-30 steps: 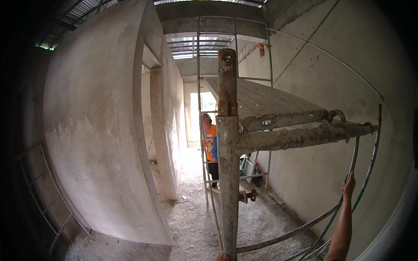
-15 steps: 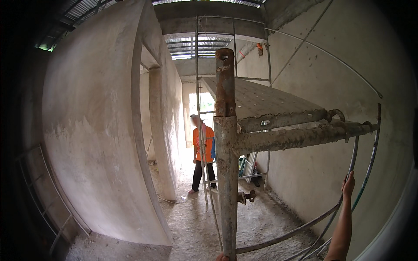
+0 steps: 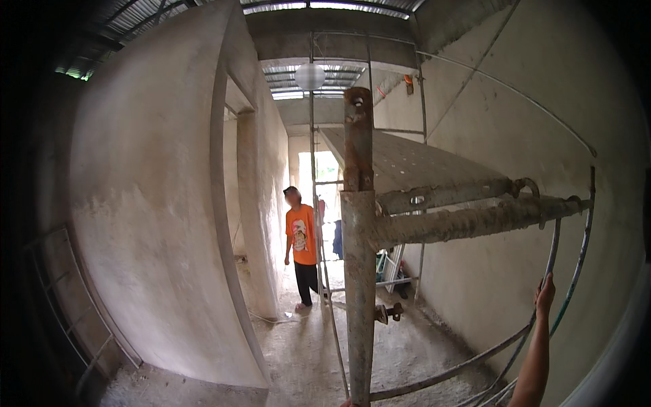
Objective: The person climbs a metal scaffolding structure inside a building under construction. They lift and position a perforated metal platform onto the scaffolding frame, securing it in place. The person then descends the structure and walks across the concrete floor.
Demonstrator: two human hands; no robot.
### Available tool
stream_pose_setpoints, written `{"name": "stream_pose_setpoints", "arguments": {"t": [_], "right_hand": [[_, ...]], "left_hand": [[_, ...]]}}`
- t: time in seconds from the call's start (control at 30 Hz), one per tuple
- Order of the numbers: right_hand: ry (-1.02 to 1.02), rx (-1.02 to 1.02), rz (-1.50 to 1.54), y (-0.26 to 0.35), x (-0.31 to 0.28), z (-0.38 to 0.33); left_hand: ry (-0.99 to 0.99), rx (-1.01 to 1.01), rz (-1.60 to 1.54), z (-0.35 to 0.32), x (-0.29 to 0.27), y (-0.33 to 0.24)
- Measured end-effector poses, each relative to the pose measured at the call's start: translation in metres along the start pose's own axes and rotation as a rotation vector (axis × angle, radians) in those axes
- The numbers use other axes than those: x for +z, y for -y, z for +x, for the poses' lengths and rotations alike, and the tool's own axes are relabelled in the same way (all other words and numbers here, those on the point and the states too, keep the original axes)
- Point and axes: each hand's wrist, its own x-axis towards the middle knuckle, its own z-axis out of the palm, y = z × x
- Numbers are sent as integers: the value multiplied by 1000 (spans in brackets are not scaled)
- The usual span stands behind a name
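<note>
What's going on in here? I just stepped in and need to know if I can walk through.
A person stands right behind a rusty scaffold frame in a narrow passage between plastered walls. Their right hand reaches up to a thin diagonal brace of the scaffold, beside the right wall; whether it grips the brace is hard to tell. The left hand is barely in view at the post's foot. A metal plank deck lies across the top. Farther down the passage, another person in an orange shirt stands on the gritty floor.

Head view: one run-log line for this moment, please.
right hand on scaffold brace | left hand barely visible | scaffold post ahead | person in orange shirt standing beyond
</note>
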Motion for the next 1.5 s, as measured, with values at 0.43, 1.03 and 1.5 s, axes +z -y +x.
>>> {"name": "stream_pose_setpoints", "arguments": {"t": [0.43,1.03,1.5], "right_hand": [[-48,-13,-24,-8,-9,3],[-40,-406,-285,94,72,-185],[1284,267,468,129,241,-445]], "left_hand": [[221,-186,-49,14,-22,-80],[294,-379,-309,9,-36,-37],[301,-865,-844,7,-26,-40]]}}
